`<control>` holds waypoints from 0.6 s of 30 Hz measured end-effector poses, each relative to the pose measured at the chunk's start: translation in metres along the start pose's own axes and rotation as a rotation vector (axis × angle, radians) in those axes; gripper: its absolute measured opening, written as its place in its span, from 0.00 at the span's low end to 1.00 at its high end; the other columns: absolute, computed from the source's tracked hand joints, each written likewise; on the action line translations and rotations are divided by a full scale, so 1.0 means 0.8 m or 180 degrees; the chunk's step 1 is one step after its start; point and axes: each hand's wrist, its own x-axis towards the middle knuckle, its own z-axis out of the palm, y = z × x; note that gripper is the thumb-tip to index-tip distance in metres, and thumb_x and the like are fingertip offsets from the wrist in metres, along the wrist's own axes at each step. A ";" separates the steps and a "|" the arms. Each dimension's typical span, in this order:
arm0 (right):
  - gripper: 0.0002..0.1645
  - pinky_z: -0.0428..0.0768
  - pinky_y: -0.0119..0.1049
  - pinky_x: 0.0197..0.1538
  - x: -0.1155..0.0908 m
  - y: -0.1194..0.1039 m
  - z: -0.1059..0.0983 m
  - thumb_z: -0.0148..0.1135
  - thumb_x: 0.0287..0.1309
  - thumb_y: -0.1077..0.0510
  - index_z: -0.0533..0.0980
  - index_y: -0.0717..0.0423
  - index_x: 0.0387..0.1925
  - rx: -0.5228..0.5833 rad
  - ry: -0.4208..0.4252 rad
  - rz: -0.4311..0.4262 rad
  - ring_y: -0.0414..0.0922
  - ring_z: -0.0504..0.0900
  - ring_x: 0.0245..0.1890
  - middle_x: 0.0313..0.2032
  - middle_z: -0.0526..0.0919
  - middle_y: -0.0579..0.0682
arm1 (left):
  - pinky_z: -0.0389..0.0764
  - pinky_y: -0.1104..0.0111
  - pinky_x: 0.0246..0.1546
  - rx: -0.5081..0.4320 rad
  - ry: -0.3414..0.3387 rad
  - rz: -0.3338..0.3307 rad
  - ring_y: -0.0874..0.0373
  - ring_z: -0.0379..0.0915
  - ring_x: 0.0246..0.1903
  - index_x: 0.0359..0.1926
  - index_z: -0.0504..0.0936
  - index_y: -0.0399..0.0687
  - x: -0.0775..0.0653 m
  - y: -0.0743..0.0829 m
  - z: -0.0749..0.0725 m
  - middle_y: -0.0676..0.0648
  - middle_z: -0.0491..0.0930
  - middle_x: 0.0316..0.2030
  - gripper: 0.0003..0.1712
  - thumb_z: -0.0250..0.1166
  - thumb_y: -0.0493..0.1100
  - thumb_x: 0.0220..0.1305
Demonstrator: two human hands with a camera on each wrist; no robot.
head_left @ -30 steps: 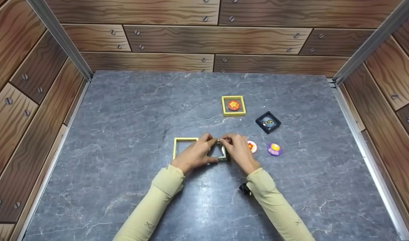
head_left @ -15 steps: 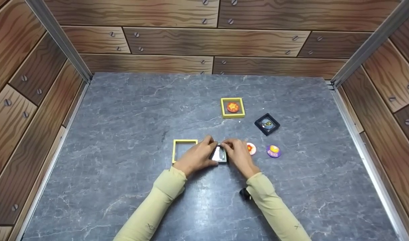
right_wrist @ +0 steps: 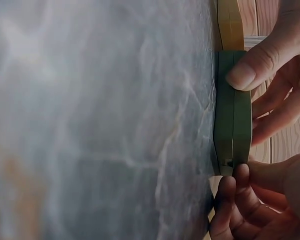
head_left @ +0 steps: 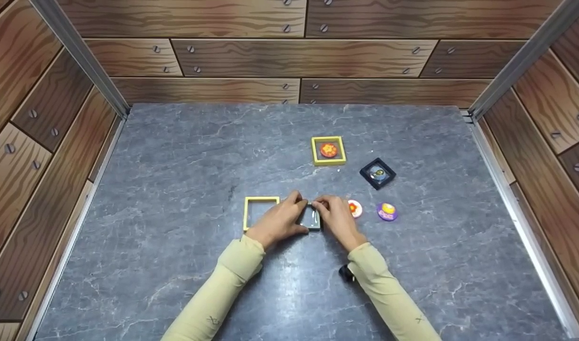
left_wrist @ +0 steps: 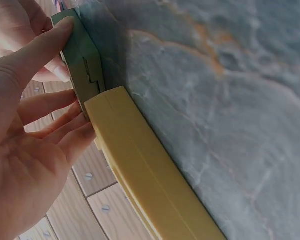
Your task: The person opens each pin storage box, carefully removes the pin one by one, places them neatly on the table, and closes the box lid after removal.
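Observation:
My left hand (head_left: 281,219) grips a small dark green square display frame (head_left: 311,219), its thumb on the near side and its fingers at the far side. The frame lies flat on the table, and its clear window shows between my hands. With its fingertips, my right hand (head_left: 339,218) pinches the frame's right side. In the right wrist view, those fingertips meet the green frame (right_wrist: 233,115) beside a small notch. Left of it lies a yellow frame (head_left: 245,213), partly covered by my left hand. A red-and-white round badge (head_left: 355,208) is half hidden behind my right hand.
Farther back are a yellow frame (head_left: 313,151) with an orange flower badge (head_left: 329,150) and a black frame (head_left: 386,166) holding a round piece. A purple badge (head_left: 387,211) lies to the right. A small black object (head_left: 345,272) sits beside my right sleeve.
A second ago the green frame had its right part raised and pale; now it lies flat with the window evenly clear. A bright glare on the window has gone. The hands barely shifted.

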 end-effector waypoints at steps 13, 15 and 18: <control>0.07 0.87 0.51 0.43 -0.001 0.003 0.004 0.65 0.71 0.61 0.84 0.63 0.39 0.0155 -0.0125 -0.0028 0.54 0.89 0.36 0.33 0.91 0.59 | 0.88 0.57 0.55 0.0082 -0.0066 0.0049 0.49 0.82 0.48 0.63 0.81 0.34 0.003 -0.002 -0.005 0.40 0.79 0.56 0.36 0.75 0.56 0.65; 0.07 0.87 0.51 0.44 -0.002 0.004 0.004 0.65 0.71 0.61 0.84 0.63 0.39 0.0170 -0.0105 -0.0030 0.54 0.89 0.36 0.33 0.91 0.59 | 0.88 0.57 0.56 0.0043 -0.0066 0.0045 0.49 0.82 0.49 0.61 0.82 0.34 0.005 -0.003 -0.006 0.39 0.80 0.56 0.34 0.71 0.58 0.69; 0.07 0.87 0.52 0.45 -0.002 0.006 0.006 0.64 0.71 0.61 0.83 0.64 0.40 0.0219 -0.0106 -0.0013 0.54 0.89 0.36 0.33 0.91 0.59 | 0.87 0.56 0.56 -0.0043 -0.0051 0.0018 0.48 0.83 0.50 0.60 0.83 0.35 0.012 -0.004 -0.008 0.39 0.81 0.55 0.31 0.64 0.59 0.75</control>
